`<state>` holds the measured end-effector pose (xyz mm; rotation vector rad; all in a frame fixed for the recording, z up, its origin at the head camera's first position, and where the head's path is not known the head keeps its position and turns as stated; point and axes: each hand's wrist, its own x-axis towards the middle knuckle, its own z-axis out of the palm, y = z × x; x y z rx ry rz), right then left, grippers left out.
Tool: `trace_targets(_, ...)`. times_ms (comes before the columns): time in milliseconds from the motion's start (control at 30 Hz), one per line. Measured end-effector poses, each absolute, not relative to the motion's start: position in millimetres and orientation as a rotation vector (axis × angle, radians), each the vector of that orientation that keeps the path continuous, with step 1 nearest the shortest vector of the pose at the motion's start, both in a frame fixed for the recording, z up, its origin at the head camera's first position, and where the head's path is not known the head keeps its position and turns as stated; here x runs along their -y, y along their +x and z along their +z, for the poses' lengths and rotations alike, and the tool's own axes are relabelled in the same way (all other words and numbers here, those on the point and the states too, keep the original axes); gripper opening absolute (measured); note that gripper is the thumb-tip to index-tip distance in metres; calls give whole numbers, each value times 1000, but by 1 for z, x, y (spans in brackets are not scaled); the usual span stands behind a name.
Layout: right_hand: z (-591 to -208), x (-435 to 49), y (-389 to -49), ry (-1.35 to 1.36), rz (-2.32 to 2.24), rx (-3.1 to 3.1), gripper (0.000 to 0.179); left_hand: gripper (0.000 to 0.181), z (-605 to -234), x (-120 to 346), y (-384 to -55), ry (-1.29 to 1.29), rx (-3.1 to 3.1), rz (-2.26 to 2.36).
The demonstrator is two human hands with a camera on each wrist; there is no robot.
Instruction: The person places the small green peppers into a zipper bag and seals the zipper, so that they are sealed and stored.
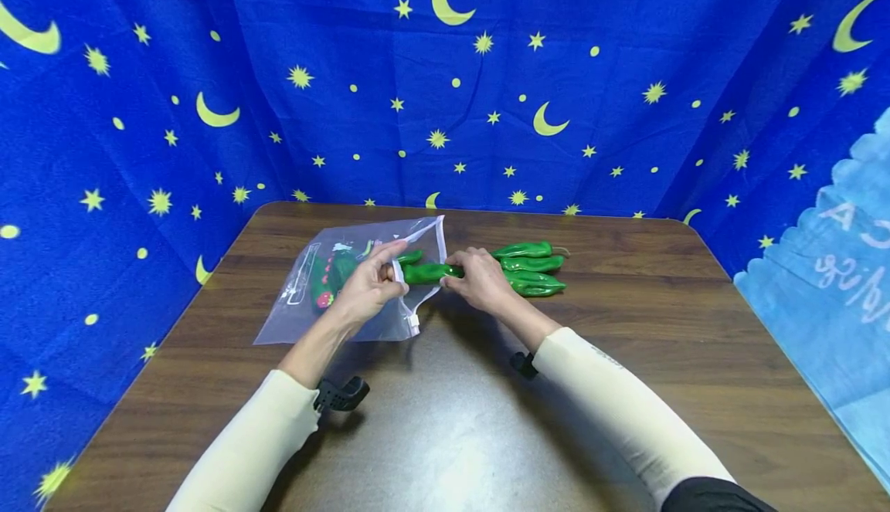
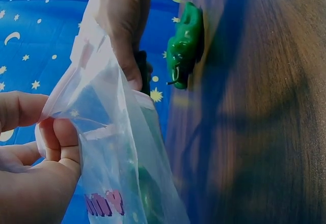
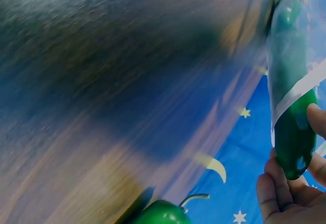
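Observation:
A clear zip bag (image 1: 292, 319) with a white-edged mouth lies on the left half of the table, its mouth facing right. My left hand (image 1: 365, 289) pinches the bag's edge at the mouth; in the left wrist view the fingers (image 2: 51, 132) hold that edge and spread the opening. Green peppers (image 1: 341, 269) show through the printed plastic. My right hand (image 1: 480, 279) grips the near end of a long green pepper (image 1: 426, 272). In the right wrist view this pepper (image 3: 295, 132) passes the white rim, its far part inside the bag.
Several more green peppers (image 1: 534, 265) lie side by side just right of my right hand. The wooden table (image 1: 626, 357) reaches back to a blue curtain (image 1: 501, 133) with moons and stars. A light blue cloth (image 1: 827, 265) hangs at the right.

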<state>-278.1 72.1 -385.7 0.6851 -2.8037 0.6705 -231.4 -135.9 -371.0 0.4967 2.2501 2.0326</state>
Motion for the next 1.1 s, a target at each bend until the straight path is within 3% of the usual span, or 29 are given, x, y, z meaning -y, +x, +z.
trace_targets(533,-388,-68,-278,703,751,2760,36,73,-371,136,-233,461,-2284,2019)
trace_targets(1100,-400,-164,-275,430,939,2852,40,73,-374,138,-233,466,-2287,2010)
